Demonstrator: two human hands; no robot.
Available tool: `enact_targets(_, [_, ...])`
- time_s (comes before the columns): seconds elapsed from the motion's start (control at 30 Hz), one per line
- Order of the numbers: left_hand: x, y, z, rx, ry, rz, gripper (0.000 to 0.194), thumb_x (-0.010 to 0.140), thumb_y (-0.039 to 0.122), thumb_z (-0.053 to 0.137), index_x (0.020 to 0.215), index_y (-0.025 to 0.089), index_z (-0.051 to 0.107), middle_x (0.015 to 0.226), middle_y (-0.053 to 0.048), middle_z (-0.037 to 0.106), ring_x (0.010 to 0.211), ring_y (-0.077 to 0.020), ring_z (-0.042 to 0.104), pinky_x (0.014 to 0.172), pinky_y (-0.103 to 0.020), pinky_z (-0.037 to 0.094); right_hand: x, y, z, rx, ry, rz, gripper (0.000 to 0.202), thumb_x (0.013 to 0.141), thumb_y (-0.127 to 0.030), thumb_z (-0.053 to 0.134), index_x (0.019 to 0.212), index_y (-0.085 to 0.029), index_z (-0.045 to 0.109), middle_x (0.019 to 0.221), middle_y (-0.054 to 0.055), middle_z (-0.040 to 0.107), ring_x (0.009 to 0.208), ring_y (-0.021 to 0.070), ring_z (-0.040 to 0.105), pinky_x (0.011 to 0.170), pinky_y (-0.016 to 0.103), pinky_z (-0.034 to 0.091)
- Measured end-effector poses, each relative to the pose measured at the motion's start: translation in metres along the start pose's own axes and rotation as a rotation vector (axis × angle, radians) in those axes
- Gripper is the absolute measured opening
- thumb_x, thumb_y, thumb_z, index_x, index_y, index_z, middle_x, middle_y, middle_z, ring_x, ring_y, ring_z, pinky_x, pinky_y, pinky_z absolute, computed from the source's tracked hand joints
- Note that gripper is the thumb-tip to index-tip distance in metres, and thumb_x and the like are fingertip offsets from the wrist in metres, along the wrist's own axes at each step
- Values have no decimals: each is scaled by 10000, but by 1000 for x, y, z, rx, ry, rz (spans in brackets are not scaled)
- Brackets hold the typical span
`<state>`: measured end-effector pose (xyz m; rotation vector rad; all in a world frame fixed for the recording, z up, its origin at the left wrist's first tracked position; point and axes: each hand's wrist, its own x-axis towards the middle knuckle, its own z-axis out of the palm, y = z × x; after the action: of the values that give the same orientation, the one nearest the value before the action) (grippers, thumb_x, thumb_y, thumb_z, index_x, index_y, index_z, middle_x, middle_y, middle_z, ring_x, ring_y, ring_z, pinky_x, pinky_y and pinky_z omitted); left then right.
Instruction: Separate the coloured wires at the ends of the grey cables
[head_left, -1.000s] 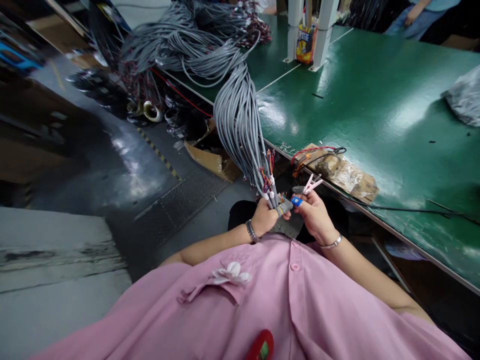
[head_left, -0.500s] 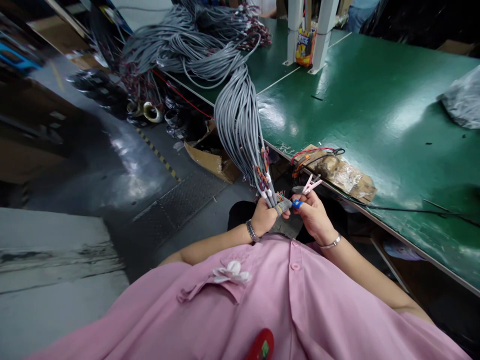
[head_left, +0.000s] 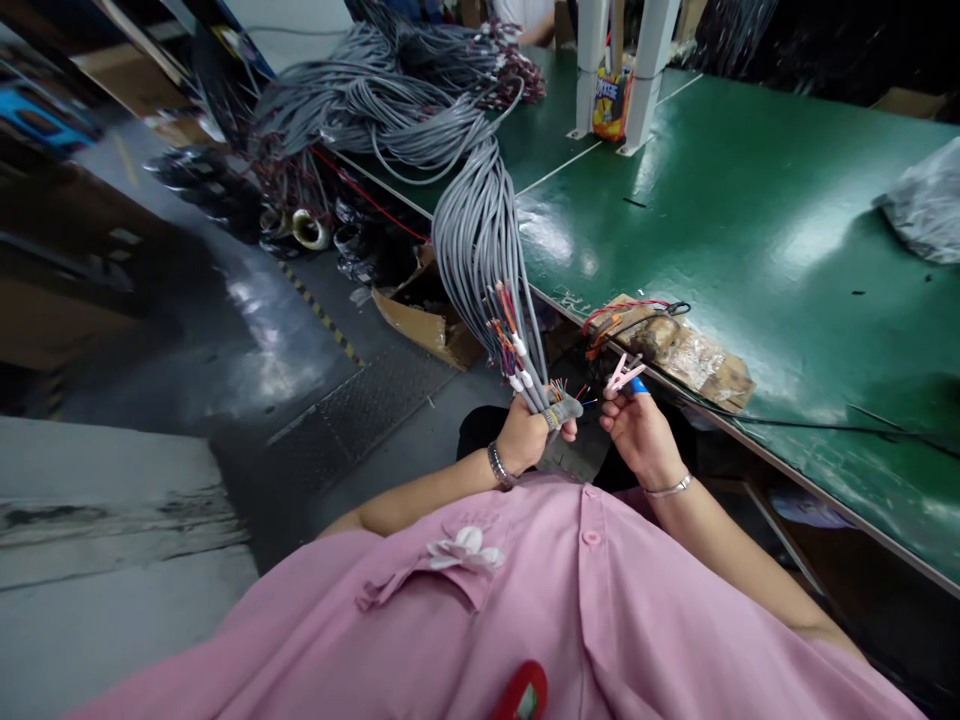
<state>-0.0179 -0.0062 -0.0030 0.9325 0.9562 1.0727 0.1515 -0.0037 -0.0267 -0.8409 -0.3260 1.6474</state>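
My left hand point(head_left: 531, 432) is closed round the ends of several grey cables point(head_left: 480, 225). Grey wrapping with a yellow band covers its thumb. White collars and stripped coloured wires point(head_left: 510, 325) stick up beside this hand, and thin loose strands fan out past the thumb. To the right, by the table edge, the curled fingers of my right hand point(head_left: 639, 432) are at a small pink clip-like thing point(head_left: 624, 374) with two splayed arms. Blue tape wraps my right thumb. The contact between fingers and clip is partly hidden.
A taped wooden block point(head_left: 694, 360) with red and black leads lies at the edge of the green table point(head_left: 780, 240). Beneath the hanging cables is an open cardboard box point(head_left: 420, 320). White posts point(head_left: 643, 90) rise behind, and a plastic bag point(head_left: 926, 205) lies far right.
My right hand has moved right, away from the left hand and the strand ends, with its fingers now at the pink clip. The left hand keeps the cables, whose coloured ends have shifted slightly.
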Motion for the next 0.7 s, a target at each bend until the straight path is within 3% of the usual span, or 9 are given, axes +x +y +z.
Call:
enact_targets(0.07, [0, 6, 4, -48, -22, -11, 253, 711, 356, 768, 713, 126, 663, 534, -3, 614, 452, -111, 556, 458, -245, 490, 2, -5, -2, -28, -47, 6, 409, 778, -614, 648, 899, -224, 654, 805, 1, 659, 589, 97, 529, 513, 212, 469])
enact_targets(0.13, [1, 11, 10, -61, -56, -34, 265, 703, 365, 770, 697, 125, 660, 532, -5, 609, 455, -108, 551, 461, -242, 487, 6, -10, -2, -82, -72, -7, 470, 759, -671, 635, 884, -218, 661, 822, 16, 677, 603, 107, 550, 526, 220, 481])
enact_targets(0.33, [7, 16, 27, -41, -113, -47, 285, 701, 389, 764, 667, 127, 658, 514, -12, 610, 436, -104, 536, 447, -236, 444, 13, -16, 6, -129, -94, -59, 467, 751, -650, 666, 905, -210, 689, 779, 13, 681, 597, 114, 554, 536, 227, 489])
enact_targets(0.57, [12, 13, 34, -28, -54, -77, 315, 657, 405, 788, 630, 127, 642, 493, -8, 595, 423, -106, 528, 439, -245, 453, 10, -13, 14, -62, -81, -86, 365, 742, -564, 730, 859, -221, 690, 788, 4, 679, 627, 132, 570, 579, 273, 499])
enact_targets(0.7, [11, 8, 33, 20, -34, -79, 332, 661, 411, 782, 594, 124, 628, 495, -15, 595, 427, -105, 528, 457, -253, 471, 11, -12, 15, -104, -90, -122, 383, 755, -604, 695, 823, -227, 675, 741, 12, 672, 660, 161, 600, 586, 297, 501])
